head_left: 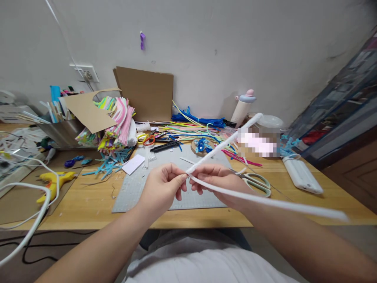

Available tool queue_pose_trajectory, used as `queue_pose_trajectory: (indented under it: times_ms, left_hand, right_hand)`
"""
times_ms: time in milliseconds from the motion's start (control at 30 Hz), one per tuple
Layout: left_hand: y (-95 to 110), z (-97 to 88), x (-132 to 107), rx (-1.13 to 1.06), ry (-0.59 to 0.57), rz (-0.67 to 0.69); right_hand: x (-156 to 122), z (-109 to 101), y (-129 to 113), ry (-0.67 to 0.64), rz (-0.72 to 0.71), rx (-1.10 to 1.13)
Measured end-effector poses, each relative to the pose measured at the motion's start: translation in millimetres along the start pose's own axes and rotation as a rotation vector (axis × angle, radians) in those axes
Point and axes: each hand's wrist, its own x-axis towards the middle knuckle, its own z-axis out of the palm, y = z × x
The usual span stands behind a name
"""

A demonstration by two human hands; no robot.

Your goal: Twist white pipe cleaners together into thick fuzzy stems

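Observation:
A white pipe cleaner (218, 150) is bent in a sharp V between my hands, above the grey cutting mat (132, 196). One arm of it slants up to the far right; the other sweeps low over my right forearm. My left hand (165, 182) pinches the bend between thumb and index finger. Close beside it, my right hand (216, 181) is closed on the pipe cleaner near the same bend, its fingers curled beneath. Green-handled scissors (256, 184) lie just right of my right hand, their blades partly covered by it.
At left are a yellow glue gun (54, 182), white cables and a metal holder (63, 129) of sticks. Bundled pastel pipe cleaners (119, 118), cardboard (144, 94) and loose coloured pipe cleaners (188, 133) line the back. A bottle (243, 110) and white power bank (302, 175) stand right.

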Motion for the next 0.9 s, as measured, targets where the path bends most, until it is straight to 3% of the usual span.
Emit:
queue_pose_trajectory:
  times_ms: [267,500,700,900]
  left_hand:
    - [0.2,-1.0,7.1,-0.261,-0.140,-0.156]
    - [-2.9,2.4,9.0,-0.348,-0.183,-0.218]
    - [-6.7,6.8,10.2,-0.332,-0.138,-0.223]
    - [-7.9,14.3,8.8,-0.275,-0.033,-0.163]
  right_hand:
    - [15.4,-0.5,23.1,0.084,-0.126,0.217]
    - [23.0,3.2,36.4,0.163,-0.146,0.264]
    - [21.8,3.6,43.4,0.210,-0.196,0.279]
    - [18.1,6.1,41.4,0.239,-0.224,0.150]
